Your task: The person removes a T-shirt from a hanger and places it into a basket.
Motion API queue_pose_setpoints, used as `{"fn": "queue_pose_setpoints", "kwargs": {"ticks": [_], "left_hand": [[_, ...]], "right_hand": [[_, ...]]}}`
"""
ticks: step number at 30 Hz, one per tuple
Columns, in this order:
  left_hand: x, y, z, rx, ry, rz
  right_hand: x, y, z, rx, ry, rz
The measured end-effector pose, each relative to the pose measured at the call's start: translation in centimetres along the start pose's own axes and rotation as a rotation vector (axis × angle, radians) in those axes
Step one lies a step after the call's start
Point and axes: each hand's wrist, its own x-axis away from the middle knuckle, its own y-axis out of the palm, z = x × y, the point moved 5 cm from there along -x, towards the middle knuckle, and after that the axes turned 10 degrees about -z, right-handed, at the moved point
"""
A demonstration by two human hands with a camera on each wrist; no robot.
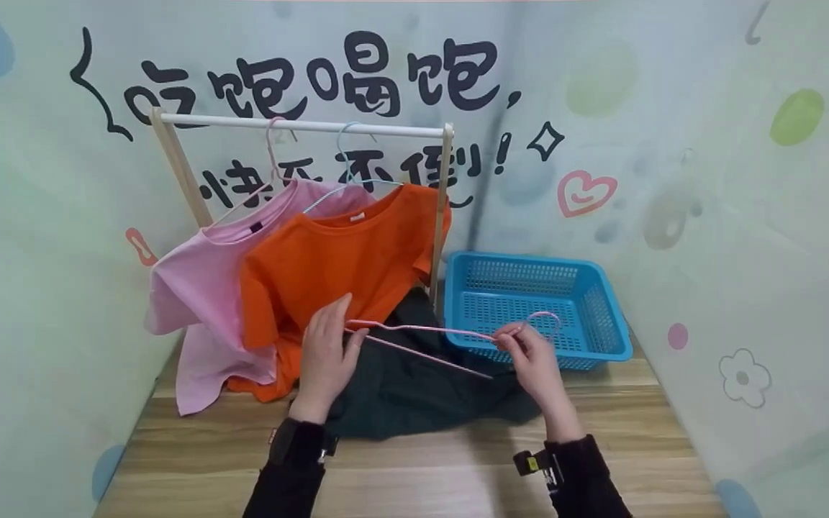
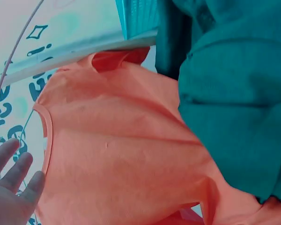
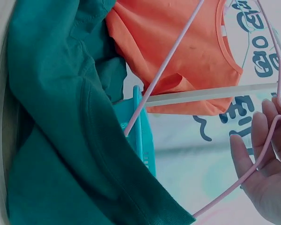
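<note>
Pinching the pink hanger (image 1: 429, 329) beside its hook is the right hand (image 1: 534, 356); the left hand (image 1: 327, 356), straight-fingered, is at the other end, contact unclear; below both lies a dark green garment (image 1: 422, 403).

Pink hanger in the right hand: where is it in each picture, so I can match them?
Head: the pink hanger stretches from the left hand past the right hand, below the middle.
Left wrist: a thin part of the pink hanger slants down the upper left.
Right wrist: pieces of the pink hanger cross the top middle and right side.
Shared landmark: the orange shirt.
</note>
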Motion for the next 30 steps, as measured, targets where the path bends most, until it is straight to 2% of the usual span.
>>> {"fn": "queue_pose_setpoints", "kwargs": {"ticks": [5, 9, 13, 20, 24, 30], "left_hand": [[0.0, -0.3, 0.7, -0.040, 0.153, 0.011], [0.0, -0.2, 1.2, -0.078, 0.212, -0.008], [0.1, 0.0, 1.1, -0.060, 0.202, -0.021], [0.5, 0.1, -0.2, 0.100, 0.155, -0.009], [1.1, -0.3, -1.2, 0.136, 0.135, 0.011], [2.3, -1.6, -3.0, 0.183, 0.110, 0.075]], "right_hand": [[-0.1, 0.7, 0.7, -0.003, -0.004, -0.046], [-0.5, 0.8, 0.2, 0.015, -0.039, -0.067], [-0.9, 0.9, -0.3, 0.037, -0.051, -0.073], [-0.9, 1.2, -0.2, 0.060, -0.041, -0.132], [0.2, 0.8, 1.0, 0.077, -0.022, -0.144], [2.7, 0.0, 4.5, 0.130, 0.067, -0.132]]}}
